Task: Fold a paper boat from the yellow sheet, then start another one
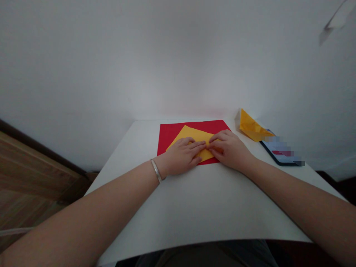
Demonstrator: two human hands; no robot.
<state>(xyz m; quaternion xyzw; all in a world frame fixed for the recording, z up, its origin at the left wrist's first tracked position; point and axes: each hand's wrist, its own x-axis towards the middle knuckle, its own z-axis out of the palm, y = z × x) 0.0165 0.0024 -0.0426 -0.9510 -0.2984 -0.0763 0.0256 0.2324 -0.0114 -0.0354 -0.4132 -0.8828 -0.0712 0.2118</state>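
A yellow sheet of paper [191, 132], turned at an angle, lies on top of a red sheet [169, 129] on the white table. My left hand [182, 155] rests flat across the yellow paper with its fingers stretched to the right; a silver bangle [156, 170] circles that wrist. From the right, my right hand [229, 150] pinches the yellow paper between thumb and fingers near its right part. The fingertips of both hands almost meet. Much of the yellow paper is hidden beneath them.
A folded yellow paper piece [250, 126] stands against the wall at the back right. Beside it a phone [282, 150] with a lit screen lies on the white table [211, 207]. Wooden furniture [36, 178] stands left of the table.
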